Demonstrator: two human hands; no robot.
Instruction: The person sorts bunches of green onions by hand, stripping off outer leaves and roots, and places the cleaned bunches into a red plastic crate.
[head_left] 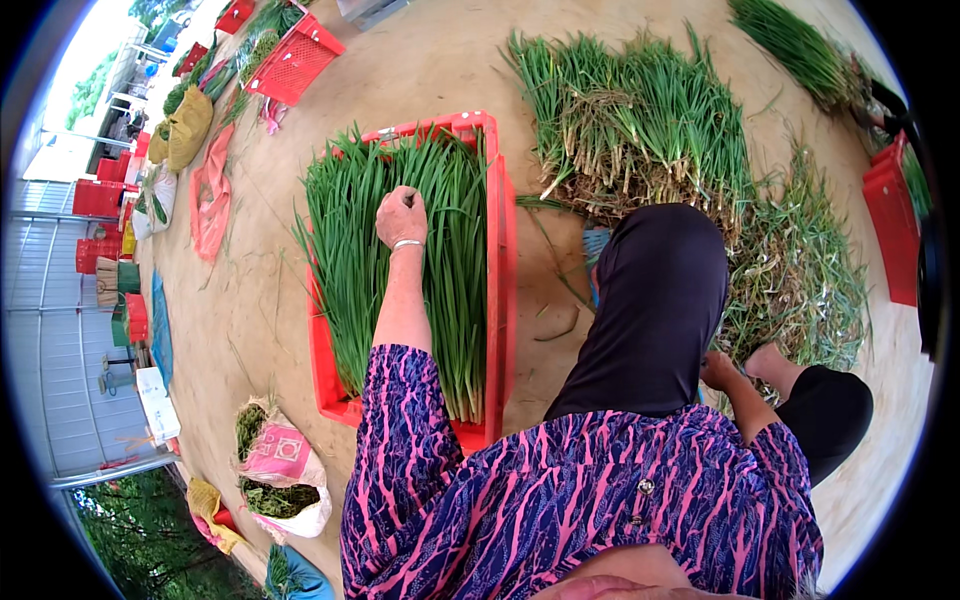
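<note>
My left hand [403, 216], with a bracelet at the wrist, is closed in a fist over the long green chives [455, 270]. What it may hold underneath is hidden. The chives lie lengthwise in a red plastic crate [497, 300] and fill it close to the rim. My right hand [716, 371] is low beside my dark-trousered knee, near the edge of a loose heap of wilted leaves and trimmings [790, 270]. My leg hides part of that hand, so its fingers do not show clearly.
Untrimmed chives with roots [640, 120] lie in a pile ahead on the right, with another bundle [795, 45] farther off. Another red crate [890, 220] stands at the right edge. To the left are an open sack of greens [280, 470], red netting [212, 195] and a red basket [295, 60].
</note>
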